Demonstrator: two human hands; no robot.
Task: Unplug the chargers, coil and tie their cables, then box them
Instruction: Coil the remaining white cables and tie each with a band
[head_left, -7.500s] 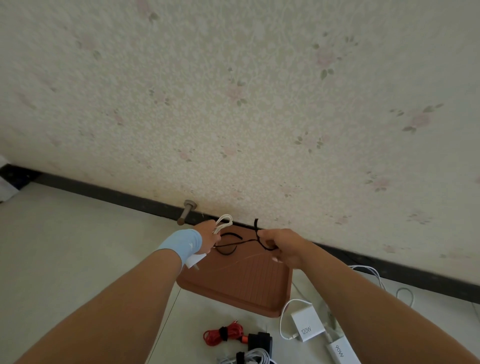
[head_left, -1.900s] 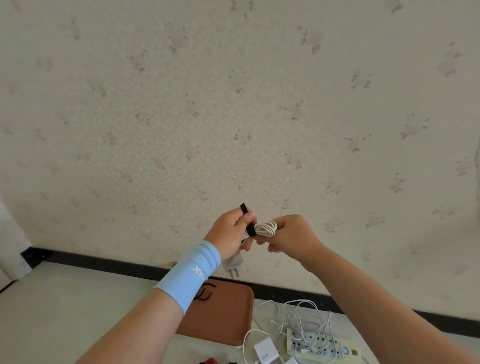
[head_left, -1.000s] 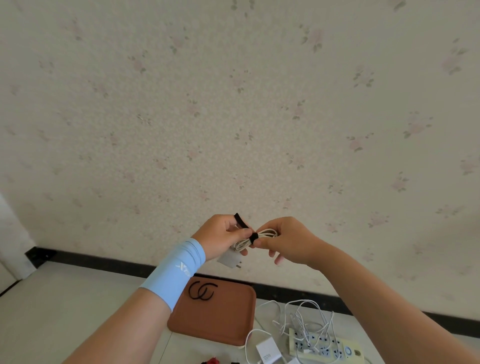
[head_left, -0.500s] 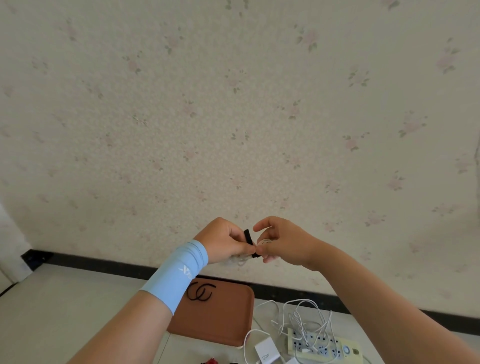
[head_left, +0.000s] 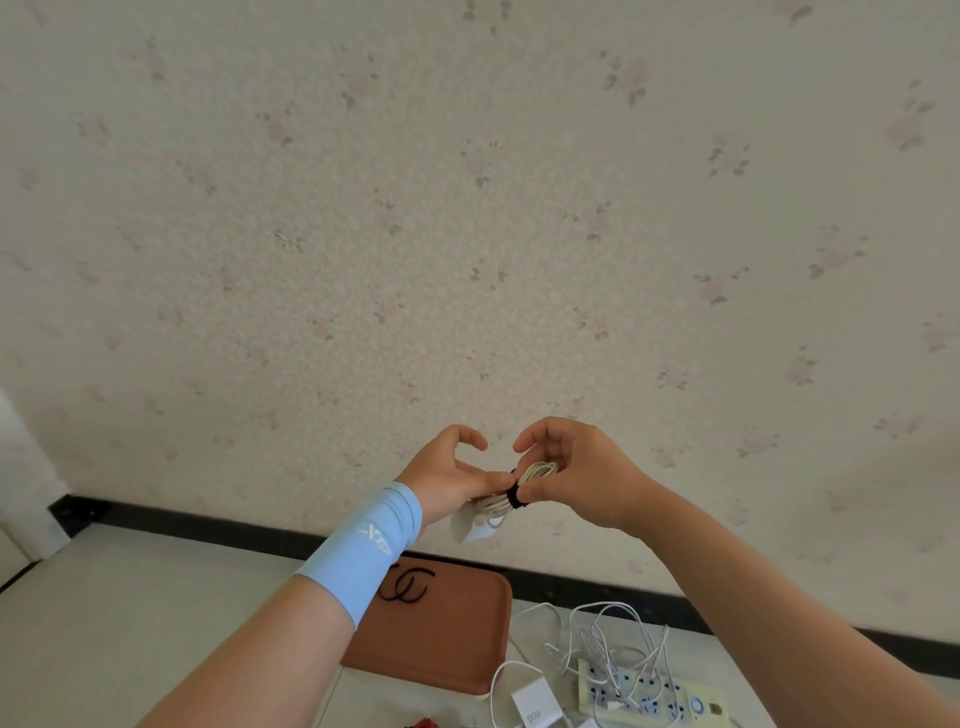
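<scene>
A coiled white charger cable (head_left: 537, 475) is held up in front of the wall, with a black tie (head_left: 514, 496) wrapped round it. My left hand (head_left: 449, 478), blue sleeve on the wrist, pinches the coil at the tie. My right hand (head_left: 576, 475) pinches the tie from the other side, index finger curled above. The white charger plug (head_left: 475, 527) hangs below my left hand. Below lies a brown tray (head_left: 447, 639) with two black ties (head_left: 405, 584) on it.
On the floor at lower right a white power strip (head_left: 654, 696) lies under tangled white cables (head_left: 613, 639). A white 120W charger (head_left: 535, 709) sits beside it. A black skirting board (head_left: 208, 522) runs along the floral wall.
The black tie's loose end no longer sticks up; it now lies wrapped round the coil. Both hands have shifted slightly right and their index fingers have lifted off.
</scene>
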